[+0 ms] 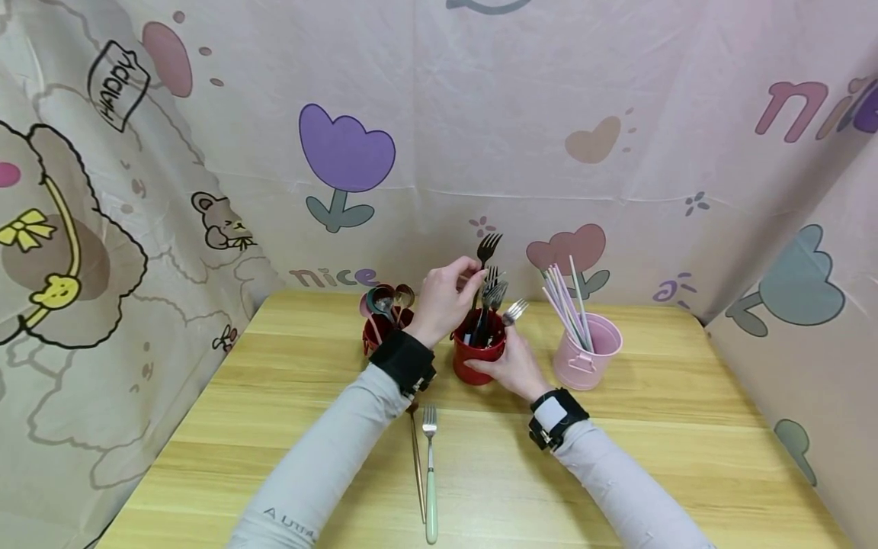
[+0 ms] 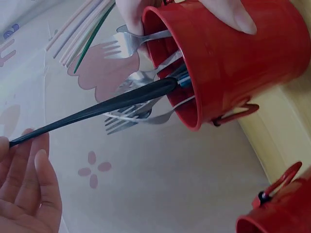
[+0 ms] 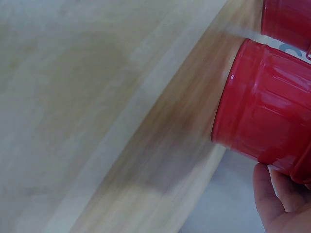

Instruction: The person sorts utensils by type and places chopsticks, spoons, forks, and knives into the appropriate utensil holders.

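My left hand (image 1: 446, 297) pinches a black fork (image 1: 489, 248) near its neck, tines upward. The thicker handle end of this fork reaches into a red bucket (image 2: 243, 58), as the left wrist view shows. Several silver forks (image 2: 127, 44) stand in the same bucket, tines at the top. Thumb in front, my right hand (image 1: 516, 366) grips the bucket's side; in the right wrist view its fingertips (image 3: 262, 179) touch the lower wall. The bucket's far side is hidden in the head view.
Left of it, a second red bucket (image 1: 373, 335) holds several spoons (image 1: 405, 296). A pink bucket (image 1: 604, 335) with pastel straws (image 1: 565, 305) stands right. On the wooden table (image 1: 274, 389) lie a green-handled fork (image 1: 430, 488) and a brown long-handled utensil (image 1: 418, 473), its top partly hidden.
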A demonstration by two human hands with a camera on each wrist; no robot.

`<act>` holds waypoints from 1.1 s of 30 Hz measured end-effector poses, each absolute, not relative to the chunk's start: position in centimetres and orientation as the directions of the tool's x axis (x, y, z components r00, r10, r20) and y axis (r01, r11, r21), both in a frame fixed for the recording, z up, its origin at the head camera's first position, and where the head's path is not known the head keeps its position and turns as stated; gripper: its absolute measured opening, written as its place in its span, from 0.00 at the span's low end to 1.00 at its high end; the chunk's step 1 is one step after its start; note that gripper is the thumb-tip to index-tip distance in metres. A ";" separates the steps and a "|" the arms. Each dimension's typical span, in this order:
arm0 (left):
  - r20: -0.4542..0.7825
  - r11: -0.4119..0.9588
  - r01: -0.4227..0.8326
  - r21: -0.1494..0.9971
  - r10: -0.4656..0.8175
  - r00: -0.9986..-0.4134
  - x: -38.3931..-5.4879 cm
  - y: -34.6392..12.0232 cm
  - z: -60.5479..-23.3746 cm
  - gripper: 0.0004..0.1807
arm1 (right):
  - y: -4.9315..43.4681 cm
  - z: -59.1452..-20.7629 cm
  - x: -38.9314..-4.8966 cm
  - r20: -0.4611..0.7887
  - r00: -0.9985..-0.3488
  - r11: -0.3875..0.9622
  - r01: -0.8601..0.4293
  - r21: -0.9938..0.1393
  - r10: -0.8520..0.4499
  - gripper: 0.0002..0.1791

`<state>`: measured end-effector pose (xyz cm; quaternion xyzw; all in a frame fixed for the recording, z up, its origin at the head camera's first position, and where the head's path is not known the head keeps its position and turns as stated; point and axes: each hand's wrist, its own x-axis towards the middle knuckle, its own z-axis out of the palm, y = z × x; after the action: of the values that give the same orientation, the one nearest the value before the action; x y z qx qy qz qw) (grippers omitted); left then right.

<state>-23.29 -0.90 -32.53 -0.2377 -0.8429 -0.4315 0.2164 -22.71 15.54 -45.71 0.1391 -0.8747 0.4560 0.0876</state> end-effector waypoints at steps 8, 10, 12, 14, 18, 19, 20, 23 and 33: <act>0.441 0.565 0.504 0.653 0.257 -0.860 -23.6 -0.3 -34.0 0.11 | 15.5 -45.7 -22.6 0.265 -0.951 0.566 -0.307 -0.765 -0.157 0.51; 0.408 0.575 0.485 0.659 0.268 -0.873 -23.7 -0.3 -34.4 0.11 | 15.5 -45.8 -22.6 0.263 -0.952 0.570 -0.304 -0.763 -0.156 0.51; 0.383 0.596 0.471 0.650 0.279 -0.881 -23.7 -0.4 -34.7 0.11 | 15.5 -45.7 -22.6 0.262 -0.952 0.568 -0.305 -0.764 -0.158 0.51; 0.341 0.631 0.444 0.636 0.286 -0.895 -23.7 -0.5 -34.9 0.12 | 15.5 -45.7 -22.7 0.263 -0.952 0.565 -0.306 -0.766 -0.159 0.50; 0.282 0.709 0.406 0.577 0.293 -0.913 -23.8 -1.0 -35.7 0.11 | 15.5 -45.6 -22.6 0.277 -0.946 0.565 -0.324 -0.759 -0.171 0.47; 0.276 0.723 0.401 0.563 0.293 -0.916 -23.8 -1.1 -35.9 0.11 | 15.5 -45.6 -22.6 0.278 -0.945 0.566 -0.325 -0.757 -0.171 0.47; 0.277 0.732 0.401 0.551 0.293 -0.915 -23.8 -1.3 -36.1 0.11 | 15.6 -45.6 -22.6 0.278 -0.945 0.566 -0.326 -0.757 -0.172 0.46; 0.295 0.747 0.412 0.522 0.296 -0.909 -23.6 -1.7 -36.5 0.10 | 15.6 -45.5 -22.6 0.278 -0.945 0.568 -0.325 -0.756 -0.171 0.45; 0.302 0.736 0.427 0.526 0.309 -0.902 -22.1 -3.7 -36.9 0.09 | 15.5 -45.5 -22.6 0.280 -0.944 0.550 -0.329 -0.768 -0.174 0.46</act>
<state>-22.14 -3.67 -36.94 -0.1987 -0.9264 -0.3046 0.0975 -22.55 15.50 -45.51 0.1433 -0.8761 0.4523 0.0857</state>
